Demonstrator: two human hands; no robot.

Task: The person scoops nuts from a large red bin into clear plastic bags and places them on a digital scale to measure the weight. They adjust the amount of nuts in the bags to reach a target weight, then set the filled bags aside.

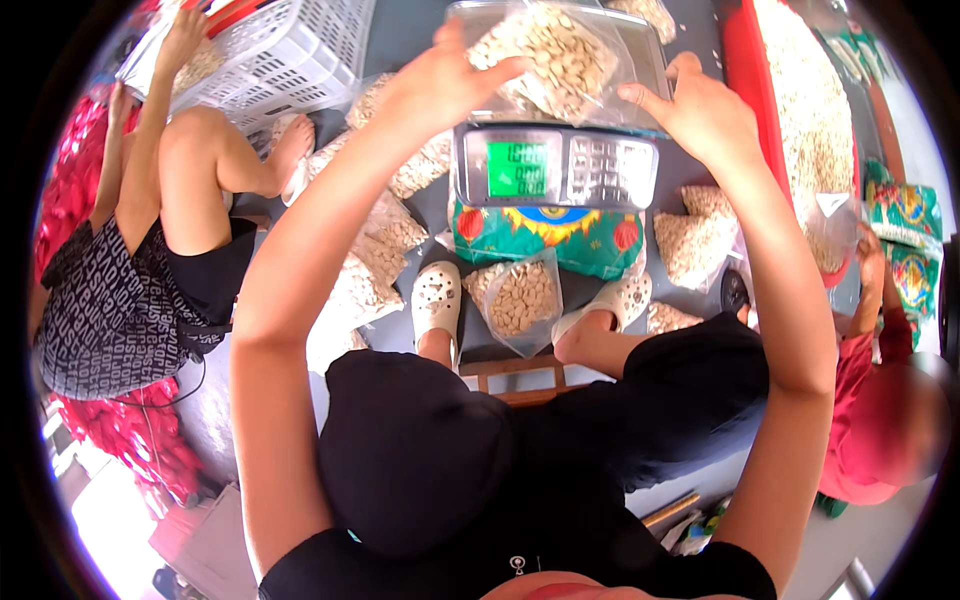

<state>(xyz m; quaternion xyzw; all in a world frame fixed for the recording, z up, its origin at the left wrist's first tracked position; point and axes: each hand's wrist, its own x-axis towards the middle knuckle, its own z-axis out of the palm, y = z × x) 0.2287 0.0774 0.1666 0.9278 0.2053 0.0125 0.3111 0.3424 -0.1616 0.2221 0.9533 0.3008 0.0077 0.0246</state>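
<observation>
A clear plastic bag of pale, flat seeds (548,62) that look like pumpkin seeds lies on the metal pan of a digital scale (556,168), whose display glows green. At the pan's left side is my left hand (440,85), fingers apart, its thumb reaching to the bag's edge. Across from it, my right hand (700,108) spreads thumb and fingers by the pan's right rim, the thumb close to the bag's loose plastic. Whether either hand touches the bag is unclear. Below the scale sits a green printed sack (545,238), and another seed bag (520,300) lies between my feet.
Several filled bags (375,240) lie left of the scale, with more bags (692,240) to its right. A red tub of seeds (815,120) stands at the right, near a person in red (865,430). Another person (130,290) sits left beside a white crate (290,60).
</observation>
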